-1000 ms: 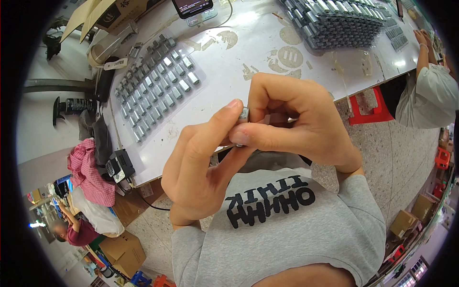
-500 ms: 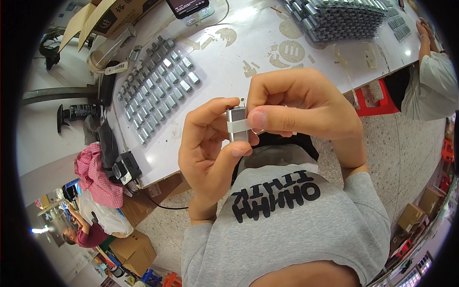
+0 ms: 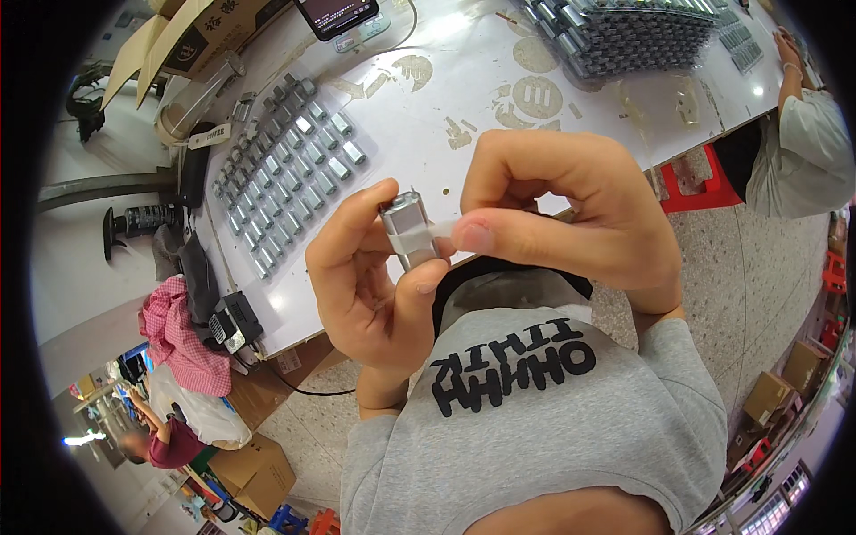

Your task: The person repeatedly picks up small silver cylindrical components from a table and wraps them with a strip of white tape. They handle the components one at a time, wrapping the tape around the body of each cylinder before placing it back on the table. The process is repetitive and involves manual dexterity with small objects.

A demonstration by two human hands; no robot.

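My left hand (image 3: 352, 285) pinches a small silver motor (image 3: 404, 212) upright between thumb and index finger, above the table's near edge. A pale strip of tape (image 3: 440, 230) crosses the motor's flat face, and its end stretches off to the right. That end is gripped by my right hand (image 3: 571, 209), thumb pressed against curled fingers. The right fingertips stand slightly apart from the motor itself. Beyond my left hand, a clear plastic tray (image 3: 369, 145) holds rows of similar silver motors.
Stacked trays of motors (image 3: 624, 45) stand at the far right. A phone (image 3: 334, 16), an open cardboard box (image 3: 201, 40) and a tape roll (image 3: 178, 116) lie at the back left. A black device (image 3: 234, 323) sits at the left table edge. Another person (image 3: 807, 147) sits at right.
My left hand has moved left with the motor, which now tilts. My right hand stays nearly in place, so a gap has opened, with the tape strip spanning it.
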